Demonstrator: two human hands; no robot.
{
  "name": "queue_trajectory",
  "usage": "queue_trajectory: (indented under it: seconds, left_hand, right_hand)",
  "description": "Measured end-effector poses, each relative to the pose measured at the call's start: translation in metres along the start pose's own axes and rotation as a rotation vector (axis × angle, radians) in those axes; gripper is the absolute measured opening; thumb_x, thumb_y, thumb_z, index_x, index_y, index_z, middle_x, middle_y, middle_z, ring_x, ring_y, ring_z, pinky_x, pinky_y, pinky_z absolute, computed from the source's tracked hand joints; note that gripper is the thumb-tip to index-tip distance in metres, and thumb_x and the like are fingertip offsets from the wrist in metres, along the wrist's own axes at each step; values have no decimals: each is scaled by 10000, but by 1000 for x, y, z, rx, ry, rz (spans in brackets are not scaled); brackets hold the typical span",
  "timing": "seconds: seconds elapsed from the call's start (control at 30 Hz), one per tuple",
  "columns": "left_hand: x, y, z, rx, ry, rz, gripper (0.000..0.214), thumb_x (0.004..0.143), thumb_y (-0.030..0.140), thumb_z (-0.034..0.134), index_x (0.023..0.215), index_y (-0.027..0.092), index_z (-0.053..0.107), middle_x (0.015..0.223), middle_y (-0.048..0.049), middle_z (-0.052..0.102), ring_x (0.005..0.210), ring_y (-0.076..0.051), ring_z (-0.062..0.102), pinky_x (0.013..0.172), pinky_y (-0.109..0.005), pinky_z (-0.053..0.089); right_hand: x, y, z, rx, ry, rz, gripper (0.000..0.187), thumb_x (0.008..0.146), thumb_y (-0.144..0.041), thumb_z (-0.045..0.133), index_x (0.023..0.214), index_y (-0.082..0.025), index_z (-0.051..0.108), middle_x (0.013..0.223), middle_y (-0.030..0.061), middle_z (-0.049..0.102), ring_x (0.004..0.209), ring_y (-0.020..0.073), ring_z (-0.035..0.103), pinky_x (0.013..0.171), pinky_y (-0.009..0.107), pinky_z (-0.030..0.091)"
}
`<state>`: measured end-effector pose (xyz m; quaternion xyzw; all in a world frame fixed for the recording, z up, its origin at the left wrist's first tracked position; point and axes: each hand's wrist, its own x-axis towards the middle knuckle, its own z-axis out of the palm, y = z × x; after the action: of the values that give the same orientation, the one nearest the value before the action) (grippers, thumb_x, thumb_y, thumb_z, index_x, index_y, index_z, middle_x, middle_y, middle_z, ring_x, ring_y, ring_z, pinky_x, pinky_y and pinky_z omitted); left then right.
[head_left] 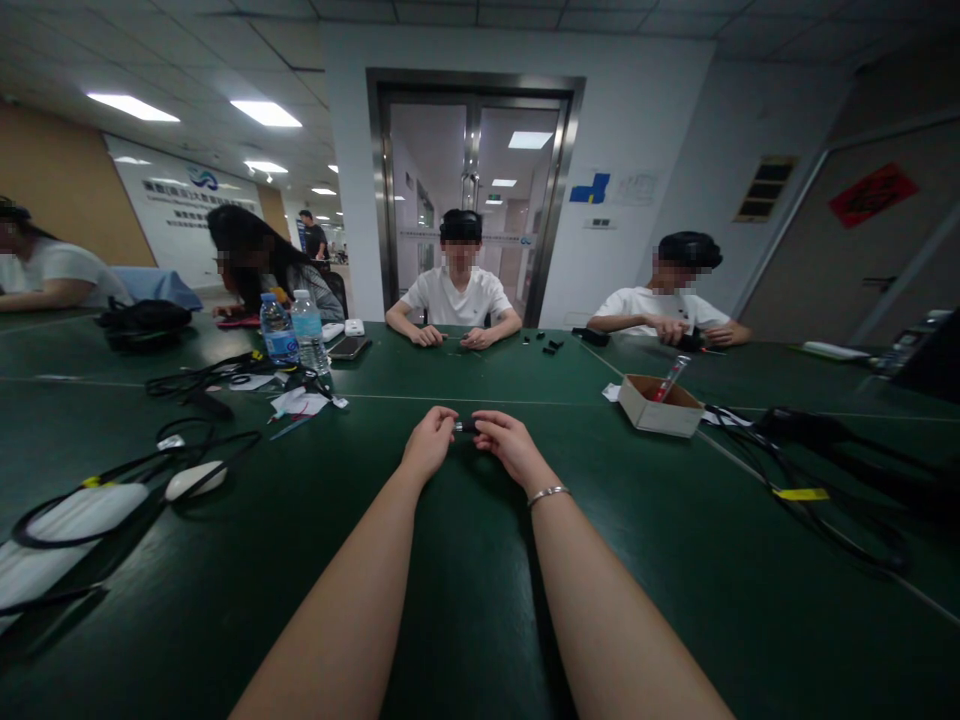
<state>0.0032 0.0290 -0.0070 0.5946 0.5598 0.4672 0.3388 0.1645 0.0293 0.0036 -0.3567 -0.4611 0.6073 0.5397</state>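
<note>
A small black stick with a silvery end (pixel 466 426) is held level between my two hands, just above the green table. The fingers of my left hand (pixel 429 444) pinch its silvery end. At the dark end, my right hand (pixel 513 446) is closed on it with thumb and fingers; a silver bracelet (pixel 550 494) circles that wrist. Fingertips cover part of the stick, and it is too small to tell its exact kind.
Left of my arms lie black cables (pixel 217 450), a white mouse (pixel 196 481), paper scraps (pixel 300 401) and water bottles (pixel 309 335). An open cardboard box (pixel 660 418) stands right. Several people sit around the table (pixel 480 610); small black parts (pixel 553 347) lie across it.
</note>
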Motion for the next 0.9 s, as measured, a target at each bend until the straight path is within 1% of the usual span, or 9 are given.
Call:
queue_trajectory:
  seconds: [0.1, 0.2, 0.37, 0.5, 0.63, 0.77, 0.9]
  left_hand:
    - [0, 0, 0, -30, 5, 2, 230, 850, 285, 445, 1007, 196, 586, 796, -19, 620, 661, -121, 555, 612, -230, 423]
    - [0, 0, 0, -62, -19, 9, 255, 870, 327, 415, 1003, 187, 583, 719, -11, 598, 620, -125, 542, 577, -231, 404]
    - [1, -1, 1, -92, 9, 30, 206, 832, 269, 468, 980, 183, 584, 755, -15, 613, 701, -130, 570, 608, -225, 403]
    - [-1, -1, 0, -78, -16, 36, 269, 869, 362, 420, 1002, 191, 580, 643, 11, 572, 610, -132, 536, 573, -237, 374]
    - [0, -3, 0, -67, -9, 38, 248, 849, 309, 440, 1026, 199, 575, 701, 2, 600, 653, -134, 552, 587, -235, 378]
    - [0, -2, 0, -75, -22, 34, 275, 865, 347, 420, 1028, 192, 578, 685, -4, 596, 617, -134, 535, 568, -238, 372]
    - [-2, 1, -1, -97, -17, 22, 261, 841, 298, 447, 1038, 184, 574, 733, -15, 614, 664, -133, 555, 600, -235, 393]
  right_hand:
    - [0, 0, 0, -7, 5, 0, 196, 684, -114, 733, 874, -126, 688, 660, 29, 654, 562, 100, 603, 523, 174, 519]
    - [0, 0, 1, -10, 12, 1, 186, 687, -108, 723, 869, -124, 687, 644, 22, 646, 552, 98, 600, 520, 175, 517]
    - [-1, -1, 2, -3, 12, 4, 207, 676, -117, 733, 877, -117, 685, 652, 21, 649, 549, 94, 598, 525, 175, 513]
    - [-2, -1, 2, -8, 21, -2, 211, 674, -129, 740, 878, -118, 687, 651, 18, 648, 549, 95, 600, 534, 180, 517]
    - [-3, -1, 2, -8, 18, 4, 208, 678, -125, 732, 882, -121, 690, 685, 26, 657, 557, 94, 604, 537, 180, 520]
    - [-2, -1, 2, -3, 24, 5, 184, 698, -99, 692, 881, -118, 686, 682, 25, 656, 558, 96, 608, 530, 178, 518]
    - [-2, -1, 2, -4, 25, 5, 189, 707, -88, 670, 893, -112, 685, 660, 24, 653, 549, 93, 601, 531, 175, 516]
